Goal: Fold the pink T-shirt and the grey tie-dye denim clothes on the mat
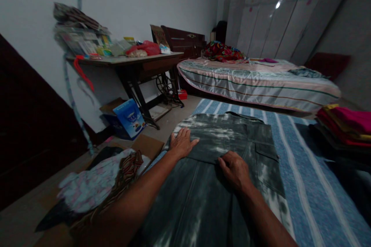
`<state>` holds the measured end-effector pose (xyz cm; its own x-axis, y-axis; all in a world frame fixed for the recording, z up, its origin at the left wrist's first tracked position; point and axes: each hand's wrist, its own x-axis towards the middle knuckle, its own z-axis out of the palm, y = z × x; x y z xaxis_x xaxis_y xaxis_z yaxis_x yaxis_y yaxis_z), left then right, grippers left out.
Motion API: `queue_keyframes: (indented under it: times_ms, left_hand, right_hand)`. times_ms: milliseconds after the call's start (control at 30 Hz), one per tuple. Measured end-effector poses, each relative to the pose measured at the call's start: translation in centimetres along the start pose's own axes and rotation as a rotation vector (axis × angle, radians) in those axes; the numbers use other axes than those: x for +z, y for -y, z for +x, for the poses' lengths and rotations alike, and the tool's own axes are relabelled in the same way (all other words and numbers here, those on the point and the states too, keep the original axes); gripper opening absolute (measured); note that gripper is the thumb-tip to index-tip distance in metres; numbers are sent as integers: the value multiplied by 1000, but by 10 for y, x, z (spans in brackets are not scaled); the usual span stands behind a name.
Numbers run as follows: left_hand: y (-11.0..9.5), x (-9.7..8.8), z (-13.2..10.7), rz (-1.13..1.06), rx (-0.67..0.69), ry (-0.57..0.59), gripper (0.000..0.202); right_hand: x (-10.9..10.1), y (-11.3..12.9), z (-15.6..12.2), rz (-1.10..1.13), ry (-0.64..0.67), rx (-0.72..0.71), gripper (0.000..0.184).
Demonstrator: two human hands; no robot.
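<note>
A dark green tie-dye denim jacket (199,185) with pale blotches lies spread on a blue striped cloth (292,154), one side folded across it. My left hand (182,144) rests flat on the folded part near its left edge, fingers stretched and thumb out to the side. To the right and a little nearer, my right hand (235,169) has its fingers curled in against the jacket by a seam, with a bit of fabric at the fingertips. A flap pocket shows on the jacket's right side.
Folded clothes (348,127) are stacked at the right. On the left, an open cardboard box (147,148) holds crumpled garments (95,177); behind it stands a blue box (129,117). Farther back are a cluttered treadle sewing table (150,60), a bed (255,81) and a wardrobe (263,19).
</note>
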<state>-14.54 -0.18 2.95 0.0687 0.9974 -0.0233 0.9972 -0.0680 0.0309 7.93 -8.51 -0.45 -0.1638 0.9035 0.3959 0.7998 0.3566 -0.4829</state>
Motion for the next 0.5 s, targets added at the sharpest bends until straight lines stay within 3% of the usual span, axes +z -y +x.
queue_keyframes:
  times_ms: [167, 300, 500]
  left_hand:
    - [4, 2, -2, 2, -40, -81, 67]
    - [19, -3, -3, -97, -97, -81, 62]
    - [64, -17, 7, -843, -517, -82, 38]
  right_hand:
    - [2, -1, 0, -1, -18, 4, 30]
    - [2, 0, -1, -11, -21, 11, 28]
    - [0, 0, 0, -16, -17, 2, 29]
